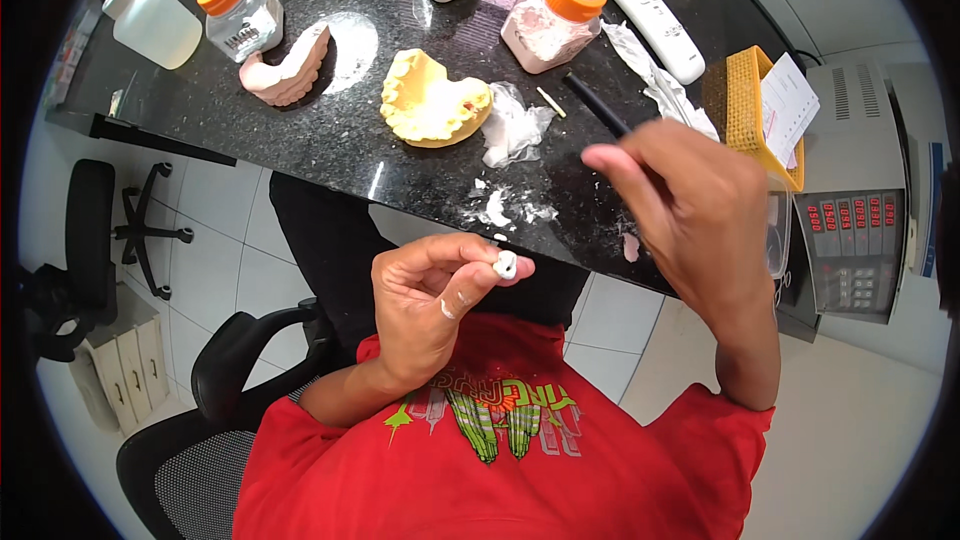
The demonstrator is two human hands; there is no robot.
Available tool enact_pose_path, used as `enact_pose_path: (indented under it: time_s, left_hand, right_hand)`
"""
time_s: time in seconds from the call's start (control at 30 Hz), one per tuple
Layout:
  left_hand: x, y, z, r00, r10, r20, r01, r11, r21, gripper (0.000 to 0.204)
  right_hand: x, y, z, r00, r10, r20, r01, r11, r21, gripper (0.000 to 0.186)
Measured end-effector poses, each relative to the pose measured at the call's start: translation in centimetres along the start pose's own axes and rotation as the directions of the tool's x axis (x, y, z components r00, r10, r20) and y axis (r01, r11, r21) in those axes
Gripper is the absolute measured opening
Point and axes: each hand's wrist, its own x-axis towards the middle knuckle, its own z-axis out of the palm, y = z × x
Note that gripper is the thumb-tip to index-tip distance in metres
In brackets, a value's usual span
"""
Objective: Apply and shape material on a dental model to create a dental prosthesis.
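Polished black stone tops the table [330, 145], its near edge running slantwise before the seated person in a red shirt [500, 410]. On the body side of that edge, around its middle, the left hand [425, 305] is raised with thumb and forefinger pinching a small white tooth-like piece [507, 265]; white smears mark the thumb. The right hand [700, 195], blurred, hangs over the right part of the near edge, thumb pointing left and fingers curled. A black rod [595, 102] reaches toward it from the table; whether the fingers grip it, I cannot tell.

Beyond the near edge lie white scraps [500, 205], then a yellow dental cast [435, 125] with crumpled plastic [515, 125] just beside it. A pinkish dental cast [287, 70] sits farther left, near a jar with an orange lid [245, 20]. Toward the far edge stands a jar of pink powder [545, 30]. At the right end, a yellow basket [742, 110] of papers confines the right hand's side. Black surface shows between the yellow cast and the near edge, with floor tiles [215, 210] below.
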Motion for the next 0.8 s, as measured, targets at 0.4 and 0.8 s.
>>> enact_pose_path:
  time_s: [0.4,0.8]
  left_hand:
    - [0.7,0.3,0.0,0.994,0.104,-0.032,-0.103,0.994,0.039,0.012]
    - [1.1,-0.2,0.0,0.986,0.165,-0.038,-0.155,0.968,0.197,0.016]
  right_hand:
    - [2.9,-0.2,2.5,0.983,0.04,-0.18,-0.041,0.999,0.0,0.007]
    - [-3.1,-2.5,2.2,0.911,0.174,-0.373,0.016,0.891,0.454,0.032]
